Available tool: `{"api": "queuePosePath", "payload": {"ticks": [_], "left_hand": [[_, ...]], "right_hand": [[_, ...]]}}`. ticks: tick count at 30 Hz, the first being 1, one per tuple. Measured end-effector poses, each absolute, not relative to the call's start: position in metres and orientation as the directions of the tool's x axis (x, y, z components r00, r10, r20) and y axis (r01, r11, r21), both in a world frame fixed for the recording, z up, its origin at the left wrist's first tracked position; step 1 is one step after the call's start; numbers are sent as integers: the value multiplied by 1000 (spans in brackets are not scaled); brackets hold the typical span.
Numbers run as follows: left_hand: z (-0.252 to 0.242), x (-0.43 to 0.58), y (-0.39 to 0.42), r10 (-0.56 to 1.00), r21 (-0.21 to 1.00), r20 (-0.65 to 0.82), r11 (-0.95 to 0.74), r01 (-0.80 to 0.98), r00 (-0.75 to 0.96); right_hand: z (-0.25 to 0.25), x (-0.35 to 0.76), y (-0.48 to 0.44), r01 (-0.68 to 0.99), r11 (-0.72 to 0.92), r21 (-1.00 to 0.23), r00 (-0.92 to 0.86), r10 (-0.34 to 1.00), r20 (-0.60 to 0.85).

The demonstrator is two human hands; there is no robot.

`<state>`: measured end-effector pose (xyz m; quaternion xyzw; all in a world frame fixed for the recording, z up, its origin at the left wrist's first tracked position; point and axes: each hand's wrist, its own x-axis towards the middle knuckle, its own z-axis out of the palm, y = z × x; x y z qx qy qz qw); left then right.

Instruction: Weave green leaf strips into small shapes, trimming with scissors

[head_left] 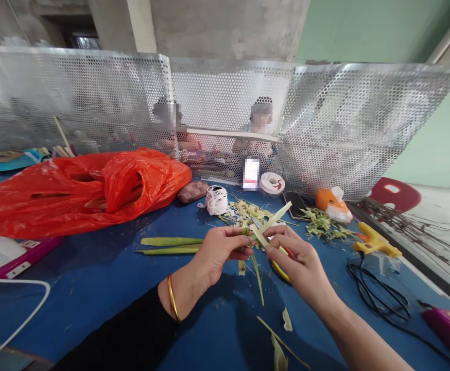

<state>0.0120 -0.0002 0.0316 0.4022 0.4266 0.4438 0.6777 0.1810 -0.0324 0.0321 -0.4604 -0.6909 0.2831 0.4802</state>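
Note:
Both of my hands are raised over the middle of the blue table, close together. My left hand (pixel 219 252), a gold bangle at its wrist, pinches a small bundle of green leaf strips. The fingers of my right hand (pixel 300 257) are closed on a pale leaf strip (pixel 261 237) that meets the bundle. Another pale strip (pixel 281 214) sticks up between the hands; which hand holds it I cannot tell. Scissors with yellow and red handles (pixel 280 271) lie partly hidden beside my right hand. Two long green leaves (pixel 171 241) lie left of my left hand.
Leaf scraps (pixel 248 210) lie beyond my hands, near white string (pixel 216 200), a ribbon spool (pixel 273 184) and a dark phone (pixel 295 204). A red plastic bag (pixel 89 190) fills the left. At right are a yellow glue gun (pixel 377 241) and its cord. A perforated metal screen (pixel 225 93) stands behind.

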Motion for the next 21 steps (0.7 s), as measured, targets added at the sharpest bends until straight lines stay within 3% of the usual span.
{"api": "queuePosePath", "payload": {"ticks": [7, 21], "left_hand": [[32, 13, 0, 949, 940, -208, 261, -221, 235], [31, 19, -9, 955, 977, -134, 172, -125, 263]], "right_hand": [[32, 180, -31, 330, 354, -875, -152, 935, 321], [19, 175, -29, 433, 358, -827, -44, 925, 377]]}}
